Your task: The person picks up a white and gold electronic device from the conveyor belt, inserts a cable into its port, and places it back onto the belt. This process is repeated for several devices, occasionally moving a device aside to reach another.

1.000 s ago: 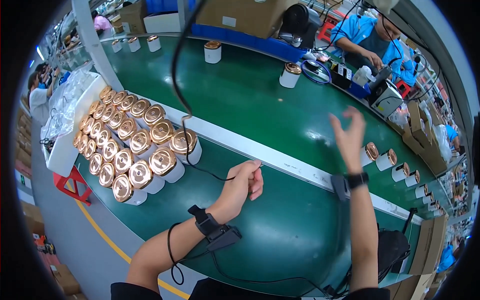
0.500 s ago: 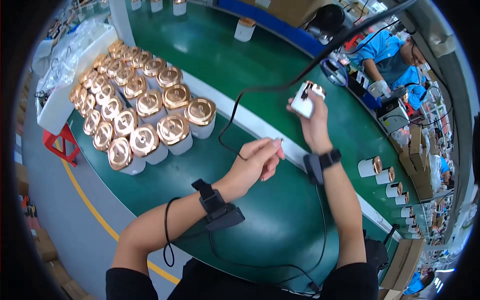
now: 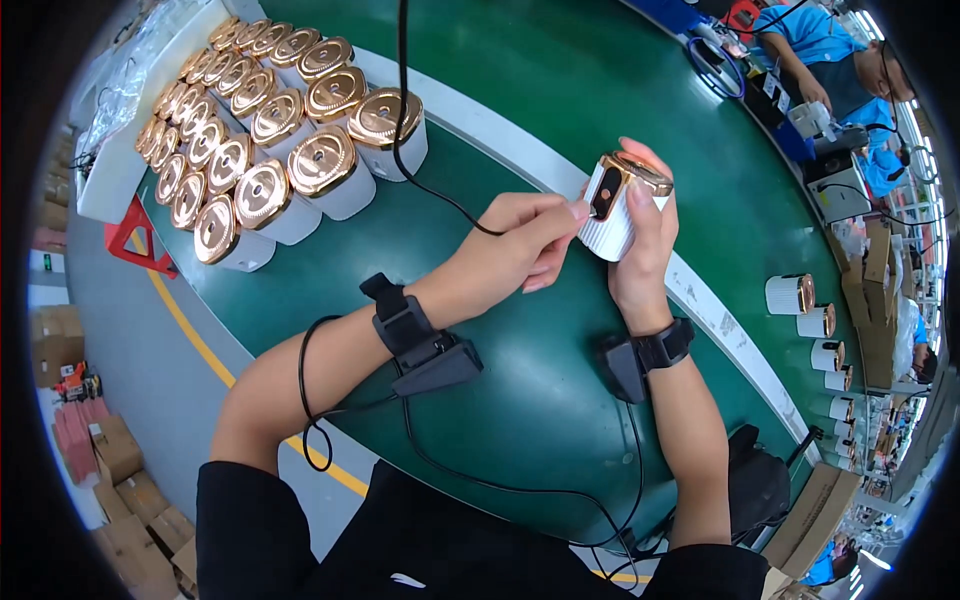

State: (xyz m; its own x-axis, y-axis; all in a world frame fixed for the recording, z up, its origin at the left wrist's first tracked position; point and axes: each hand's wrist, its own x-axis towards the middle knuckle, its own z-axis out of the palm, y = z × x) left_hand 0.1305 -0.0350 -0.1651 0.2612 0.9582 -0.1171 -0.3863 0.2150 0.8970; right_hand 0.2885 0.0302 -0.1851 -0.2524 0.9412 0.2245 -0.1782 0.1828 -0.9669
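Note:
My right hand (image 3: 643, 265) holds a ribbed white device with a shiny copper-coloured top (image 3: 612, 238), tilted, its black oval panel (image 3: 606, 192) facing left. My left hand (image 3: 512, 245) is closed in a pinch on the end of a black cable (image 3: 402, 95) that hangs down from above. The pinched cable end is right at the black panel; whether it is plugged in, I cannot tell. Left of my hands, rows of similar devices (image 3: 322, 165) stand on the green table, copper tops up.
A white rail (image 3: 490, 125) divides the green table (image 3: 440, 420) from a green conveyor (image 3: 500, 50). Several more devices (image 3: 790, 294) stand along it at the right. Across it, a person in blue (image 3: 815, 50) works. Black cables run from both my wrist straps (image 3: 420, 335).
My right hand has turned the device so its black panel faces left, bringing it nearer my left hand. My left hand has moved up and right with the cable end, meeting the panel.

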